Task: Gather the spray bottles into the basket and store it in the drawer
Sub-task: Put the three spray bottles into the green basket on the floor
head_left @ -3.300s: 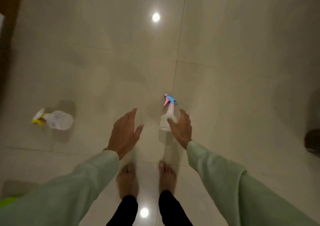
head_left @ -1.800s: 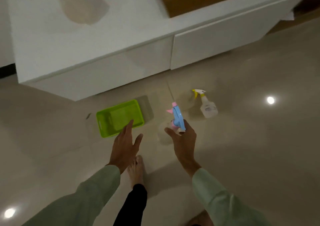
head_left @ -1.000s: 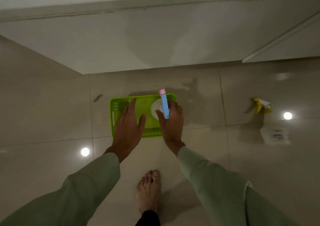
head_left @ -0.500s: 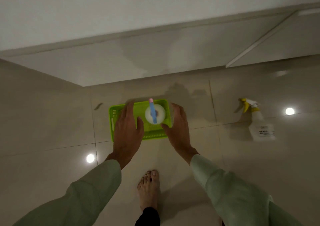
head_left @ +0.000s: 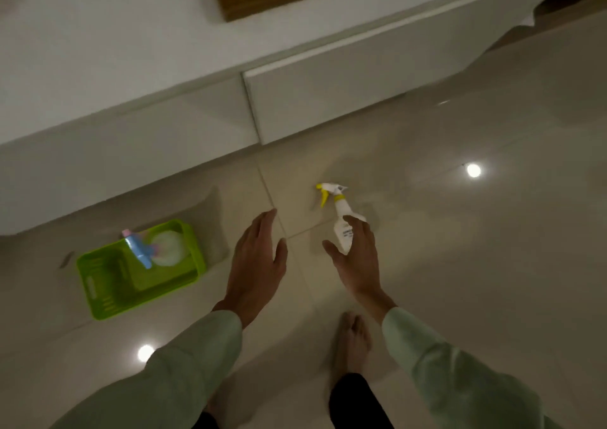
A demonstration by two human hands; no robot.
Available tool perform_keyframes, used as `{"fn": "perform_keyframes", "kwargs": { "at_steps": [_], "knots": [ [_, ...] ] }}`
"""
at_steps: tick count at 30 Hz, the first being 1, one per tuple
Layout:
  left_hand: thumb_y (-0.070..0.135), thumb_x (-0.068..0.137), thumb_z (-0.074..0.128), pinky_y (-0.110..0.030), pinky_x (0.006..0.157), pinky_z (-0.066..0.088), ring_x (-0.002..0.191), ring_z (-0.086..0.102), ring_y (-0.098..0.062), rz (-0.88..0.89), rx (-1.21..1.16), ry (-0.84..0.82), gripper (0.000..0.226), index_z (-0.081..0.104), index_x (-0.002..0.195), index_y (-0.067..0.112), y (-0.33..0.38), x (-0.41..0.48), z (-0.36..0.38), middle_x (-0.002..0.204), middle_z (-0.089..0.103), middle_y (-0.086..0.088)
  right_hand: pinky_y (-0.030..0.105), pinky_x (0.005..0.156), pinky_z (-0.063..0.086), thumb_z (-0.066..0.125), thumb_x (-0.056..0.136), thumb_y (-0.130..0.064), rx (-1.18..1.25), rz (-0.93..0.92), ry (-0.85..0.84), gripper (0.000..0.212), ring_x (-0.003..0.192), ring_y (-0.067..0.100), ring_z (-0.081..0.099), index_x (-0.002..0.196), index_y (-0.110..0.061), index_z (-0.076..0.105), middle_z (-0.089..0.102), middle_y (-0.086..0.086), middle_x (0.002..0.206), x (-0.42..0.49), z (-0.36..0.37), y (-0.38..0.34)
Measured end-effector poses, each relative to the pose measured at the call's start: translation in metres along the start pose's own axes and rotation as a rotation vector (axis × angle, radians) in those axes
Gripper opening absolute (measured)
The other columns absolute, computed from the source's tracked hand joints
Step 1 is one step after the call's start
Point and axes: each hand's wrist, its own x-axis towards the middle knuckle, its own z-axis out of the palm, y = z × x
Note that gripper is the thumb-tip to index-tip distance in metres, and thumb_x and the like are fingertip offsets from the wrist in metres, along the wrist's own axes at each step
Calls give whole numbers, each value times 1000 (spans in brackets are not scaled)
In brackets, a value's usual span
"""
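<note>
A lime green basket sits on the floor at the left, close to the white cabinet. A clear spray bottle with a blue and pink trigger stands inside it, in its far right part. A second clear bottle with a yellow trigger stands on the tiles in the middle. My right hand hovers just in front of this bottle, fingers spread, thumb out to the left; I cannot see it gripping. My left hand is open and empty, between basket and bottle.
A low white cabinet with two shut drawer fronts runs along the far side. The glossy beige floor tiles reflect ceiling lights. My bare right foot stands below my right hand.
Both hands have left the basket, where the blue-trigger bottle now stands alone. I have turned right, and my right hand has moved over to the yellow-trigger bottle.
</note>
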Motion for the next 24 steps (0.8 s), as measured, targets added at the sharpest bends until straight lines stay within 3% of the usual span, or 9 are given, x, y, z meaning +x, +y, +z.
{"fn": "perform_keyframes", "kwargs": {
  "at_steps": [5, 10, 12, 14, 17, 19, 21, 24],
  "knots": [
    [20, 96, 50, -41, 111, 37, 135, 42, -24, -24, 11, -97, 54, 33, 147, 15, 27, 38, 69, 149, 42, -5, 45, 102, 40, 75, 82, -42, -84, 107, -100, 75, 129, 29, 42, 143, -18, 40, 47, 6, 141, 69, -21, 53],
    [21, 96, 50, -39, 108, 37, 133, 44, -25, -26, 60, -128, 54, 34, 147, 14, 11, 85, 124, 147, 43, -5, 47, 107, 36, 70, 81, -55, -112, 202, -200, 82, 133, 30, 41, 146, -20, 34, 47, 7, 143, 136, 3, 94],
    [22, 96, 49, -39, 107, 37, 132, 44, -25, -31, 74, -129, 53, 33, 147, 15, 0, 102, 142, 147, 43, -4, 45, 101, 41, 68, 78, -60, -98, 264, -235, 78, 128, 29, 48, 139, -22, 39, 54, 6, 136, 157, 22, 108],
    [21, 96, 49, -40, 106, 38, 131, 46, -26, -24, 81, -126, 53, 34, 146, 15, -7, 113, 156, 146, 44, -5, 38, 84, 45, 69, 74, -63, -82, 317, -271, 67, 113, 27, 59, 123, -22, 47, 62, 3, 121, 170, 36, 118],
    [19, 96, 50, -41, 104, 39, 128, 48, -28, -18, 64, -121, 51, 35, 145, 15, -16, 120, 171, 144, 46, -7, 33, 66, 43, 78, 66, -54, -43, 353, -323, 50, 84, 20, 62, 96, -23, 52, 64, -2, 94, 179, 52, 127],
    [19, 95, 50, -40, 104, 40, 128, 48, -28, -24, 54, -114, 51, 36, 144, 15, -17, 117, 173, 143, 47, -7, 31, 63, 49, 80, 62, -41, 55, 407, -343, 40, 76, 19, 65, 88, -20, 58, 67, 0, 87, 177, 56, 125],
    [20, 96, 50, -42, 105, 39, 129, 47, -28, -51, 40, -111, 51, 35, 145, 15, -17, 108, 166, 145, 46, -7, 37, 66, 54, 79, 60, -33, 171, 449, -350, 39, 75, 26, 69, 89, -11, 66, 69, 5, 85, 169, 55, 118],
    [21, 97, 49, -43, 108, 38, 132, 46, -27, -82, 33, -108, 52, 34, 146, 14, -15, 87, 143, 148, 43, -6, 41, 68, 56, 78, 65, -25, 306, 451, -351, 43, 75, 27, 66, 100, -6, 62, 66, 8, 90, 146, 44, 95]
  ]
}}
